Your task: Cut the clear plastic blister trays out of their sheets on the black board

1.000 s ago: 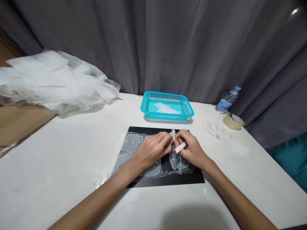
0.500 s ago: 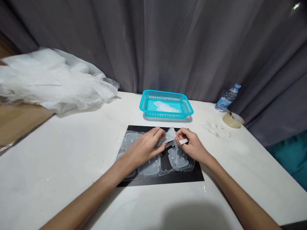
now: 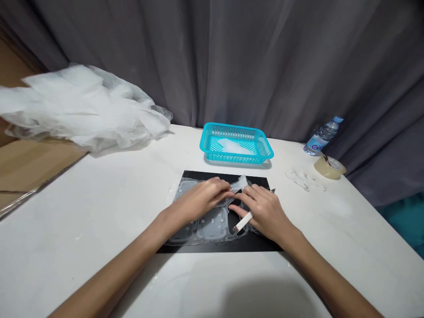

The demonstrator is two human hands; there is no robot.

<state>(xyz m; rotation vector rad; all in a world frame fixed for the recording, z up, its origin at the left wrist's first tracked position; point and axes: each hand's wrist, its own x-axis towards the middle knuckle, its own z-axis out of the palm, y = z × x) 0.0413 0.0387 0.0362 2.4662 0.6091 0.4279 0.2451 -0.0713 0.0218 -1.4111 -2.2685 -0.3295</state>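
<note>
A clear plastic sheet of moulded, translucent grey-white parts [image 3: 213,224] lies on a black mat [image 3: 212,247]. My left hand [image 3: 207,194] is over its upper middle, fingers closed on a translucent piece of the sheet [image 3: 243,180] that stands up between my hands. My right hand [image 3: 263,210] grips a slim white-handled craft knife [image 3: 245,221]; a pointed dark tip shows past the knuckles and the other end points toward me. Its thumb and index finger reach to the same raised piece, though whether they pinch it is unclear. Black mat shows through a gap in the sheet.
Behind the mat stands a turquoise basket [image 3: 238,160] with white translucent pieces inside. At right are a water bottle [image 3: 323,137], a tape roll [image 3: 329,168] and thin white scraps [image 3: 304,180]. A heap of white plastic film [image 3: 89,108] and cardboard [image 3: 43,161] occupy the left.
The knife has turned in my right hand, its white end now pointing down toward me. The raised piece sits lower between my fingers. The view has shifted slightly left.
</note>
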